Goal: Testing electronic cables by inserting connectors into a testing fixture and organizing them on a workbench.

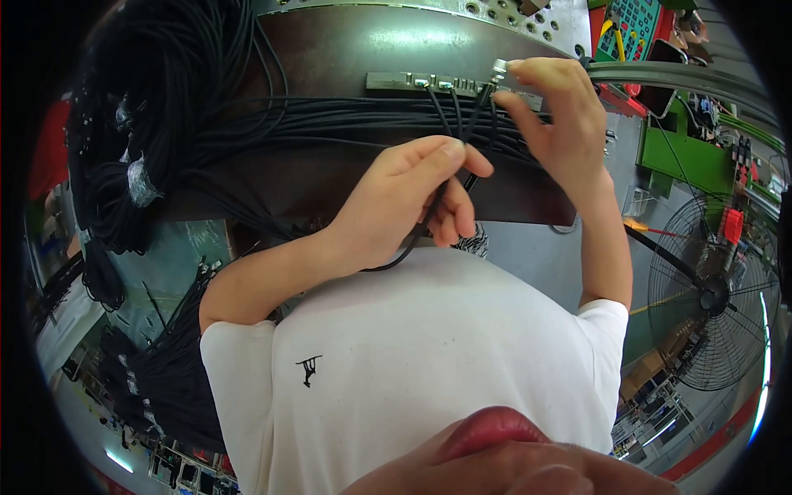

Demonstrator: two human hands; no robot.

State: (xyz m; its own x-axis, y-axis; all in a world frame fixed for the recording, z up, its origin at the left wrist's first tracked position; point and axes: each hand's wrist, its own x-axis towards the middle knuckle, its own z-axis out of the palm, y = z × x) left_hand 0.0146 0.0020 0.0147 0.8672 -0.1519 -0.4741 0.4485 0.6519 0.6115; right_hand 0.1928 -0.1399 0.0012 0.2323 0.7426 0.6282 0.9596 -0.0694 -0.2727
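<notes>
My left hand (404, 190) is closed on a black cable (404, 254), pinched between thumb and forefinger. The cable's lower part loops down in front of my shirt, and its upper part slants up to a silver metal connector (499, 69). Beside that connector is my right hand (569, 115), forefinger tip at its edge and thumb lower down, with a gap between them. Behind both hands lies a slotted metal bar (389, 81). Two more cable ends with metal tips (445, 85) sit on this bar, left of the connector.
Long black cables (330, 124) run across the dark brown table (330, 49) behind my hands. A large coiled cable heap (157, 74) fills the left side, with more bundles (165, 371) below. At the right stand a black fan (711, 294) and a green machine (685, 153).
</notes>
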